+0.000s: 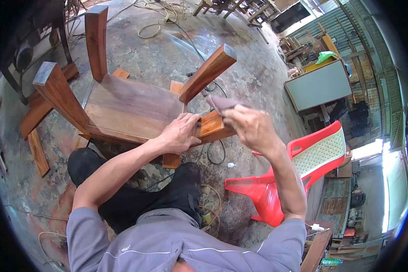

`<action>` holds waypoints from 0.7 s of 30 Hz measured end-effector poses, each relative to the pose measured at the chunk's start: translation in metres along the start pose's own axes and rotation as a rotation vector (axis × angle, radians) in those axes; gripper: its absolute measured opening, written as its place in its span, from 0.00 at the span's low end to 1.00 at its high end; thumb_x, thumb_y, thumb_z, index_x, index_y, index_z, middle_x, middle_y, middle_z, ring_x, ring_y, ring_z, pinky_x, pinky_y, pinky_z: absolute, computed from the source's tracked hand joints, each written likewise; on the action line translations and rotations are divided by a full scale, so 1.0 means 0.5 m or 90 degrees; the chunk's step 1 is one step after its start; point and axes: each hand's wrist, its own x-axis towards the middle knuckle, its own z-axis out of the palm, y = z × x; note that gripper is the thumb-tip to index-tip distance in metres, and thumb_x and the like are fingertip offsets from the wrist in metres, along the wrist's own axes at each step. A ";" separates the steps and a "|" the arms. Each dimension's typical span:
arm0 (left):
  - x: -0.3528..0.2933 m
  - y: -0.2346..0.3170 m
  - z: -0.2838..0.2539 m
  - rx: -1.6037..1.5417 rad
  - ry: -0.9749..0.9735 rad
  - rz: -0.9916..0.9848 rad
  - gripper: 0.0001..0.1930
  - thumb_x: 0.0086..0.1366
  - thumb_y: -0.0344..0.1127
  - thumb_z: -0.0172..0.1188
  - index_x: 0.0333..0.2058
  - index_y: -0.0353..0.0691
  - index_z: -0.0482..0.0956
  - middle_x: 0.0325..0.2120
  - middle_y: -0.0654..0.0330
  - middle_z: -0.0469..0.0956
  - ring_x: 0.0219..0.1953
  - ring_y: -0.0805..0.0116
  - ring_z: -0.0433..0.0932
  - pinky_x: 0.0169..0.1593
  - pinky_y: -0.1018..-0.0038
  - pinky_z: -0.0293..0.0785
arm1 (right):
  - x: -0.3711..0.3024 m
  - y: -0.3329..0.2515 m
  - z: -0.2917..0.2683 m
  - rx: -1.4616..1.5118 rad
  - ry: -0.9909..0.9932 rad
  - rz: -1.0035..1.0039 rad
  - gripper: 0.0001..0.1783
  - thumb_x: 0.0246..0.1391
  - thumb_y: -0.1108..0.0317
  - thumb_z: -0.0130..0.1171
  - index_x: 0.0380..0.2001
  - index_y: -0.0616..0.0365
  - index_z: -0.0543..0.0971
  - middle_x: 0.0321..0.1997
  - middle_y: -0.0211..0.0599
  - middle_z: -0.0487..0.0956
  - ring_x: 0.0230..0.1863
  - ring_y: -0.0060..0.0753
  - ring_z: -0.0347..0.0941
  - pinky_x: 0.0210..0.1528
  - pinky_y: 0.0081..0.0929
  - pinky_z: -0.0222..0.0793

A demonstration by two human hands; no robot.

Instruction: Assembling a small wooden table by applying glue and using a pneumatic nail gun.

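Note:
An upturned brown wooden stool [131, 109] lies on the concrete floor, its legs pointing up and outward. My left hand [181, 132] rests flat on the stool's near edge, beside the base of the right leg [207, 72]. Raised just to the right of that leg, my right hand [249, 124] pinches a small folded piece of greyish sandpaper [220, 103]. The paper hangs in the air above the stool's lower rail [215, 127], not touching the wood.
A red plastic chair [299, 167] lies tipped on the floor to my right. Loose wooden boards [36, 136] lie left of the stool. Black cable [215, 156] and yellow hose [158, 18] trail over the floor. A grey board [317, 86] and stacked furniture stand at the far right.

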 end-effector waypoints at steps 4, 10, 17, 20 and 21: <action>-0.001 0.005 0.006 -0.013 -0.003 -0.026 0.36 0.60 0.36 0.71 0.62 0.33 0.63 0.56 0.40 0.71 0.62 0.38 0.68 0.64 0.52 0.68 | -0.022 -0.007 0.000 -0.024 -0.044 -0.005 0.08 0.58 0.68 0.64 0.41 0.51 0.83 0.35 0.38 0.81 0.32 0.49 0.81 0.32 0.42 0.76; 0.001 0.002 0.000 0.005 -0.041 -0.033 0.37 0.60 0.36 0.71 0.63 0.32 0.61 0.59 0.39 0.67 0.67 0.36 0.63 0.68 0.53 0.63 | 0.000 0.018 0.017 -0.017 0.035 -0.029 0.07 0.63 0.61 0.60 0.42 0.48 0.81 0.33 0.38 0.80 0.31 0.47 0.81 0.30 0.42 0.76; -0.001 0.008 0.007 -0.012 -0.002 -0.023 0.36 0.59 0.36 0.71 0.61 0.32 0.62 0.57 0.40 0.70 0.64 0.37 0.66 0.65 0.52 0.66 | -0.079 -0.012 0.033 0.030 0.176 0.001 0.15 0.56 0.72 0.65 0.48 0.53 0.84 0.43 0.38 0.79 0.42 0.46 0.79 0.40 0.40 0.76; 0.000 0.013 0.003 -0.013 -0.025 -0.049 0.36 0.59 0.35 0.71 0.61 0.32 0.62 0.57 0.41 0.70 0.63 0.37 0.67 0.65 0.52 0.66 | -0.057 0.004 0.053 0.067 0.175 0.026 0.17 0.55 0.71 0.67 0.49 0.54 0.85 0.47 0.37 0.78 0.48 0.45 0.76 0.48 0.40 0.75; 0.000 0.014 0.000 -0.008 -0.028 -0.043 0.36 0.60 0.35 0.71 0.62 0.32 0.62 0.58 0.40 0.69 0.64 0.37 0.65 0.66 0.53 0.65 | -0.055 0.009 0.056 0.073 0.145 0.053 0.18 0.54 0.70 0.67 0.49 0.53 0.84 0.48 0.37 0.78 0.49 0.45 0.75 0.50 0.41 0.75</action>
